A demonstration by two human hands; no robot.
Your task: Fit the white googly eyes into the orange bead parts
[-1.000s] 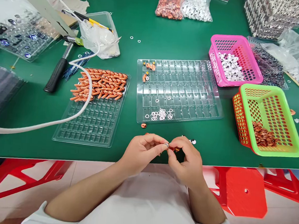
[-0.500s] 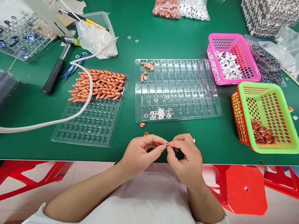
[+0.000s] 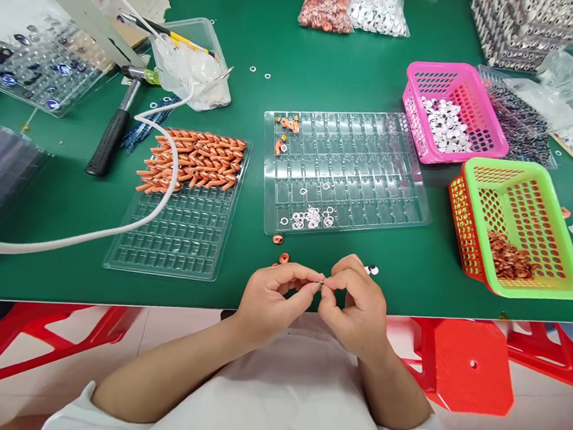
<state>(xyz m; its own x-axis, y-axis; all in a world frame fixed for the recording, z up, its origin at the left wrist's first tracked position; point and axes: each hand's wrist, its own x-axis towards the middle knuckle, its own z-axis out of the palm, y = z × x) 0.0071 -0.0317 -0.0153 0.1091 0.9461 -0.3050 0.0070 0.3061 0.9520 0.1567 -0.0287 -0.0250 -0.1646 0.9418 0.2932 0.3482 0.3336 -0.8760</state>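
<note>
My left hand (image 3: 272, 297) and my right hand (image 3: 358, 308) meet at the near edge of the green table (image 3: 329, 71), fingertips pinched together on a tiny silvery part (image 3: 319, 283). What else the fingers hide I cannot make out. Two orange rings (image 3: 281, 248) and a black-and-white bead (image 3: 371, 270) lie on the table just beyond my hands. A clear compartment tray (image 3: 345, 170) ahead holds small white rings (image 3: 311, 218) near its front edge and a few orange pieces at its far left corner.
A second clear tray (image 3: 174, 232) with rows of orange pieces (image 3: 195, 160) sits left, crossed by a white hose (image 3: 114, 230). A hammer (image 3: 110, 133) lies further left. A pink basket (image 3: 453, 112) of white beads and a green-orange basket (image 3: 521, 225) of orange rings stand right. Bags line the back.
My hands stay pinched together at the table edge and have barely shifted. The orange bit seen between my fingers a second ago no longer shows.
</note>
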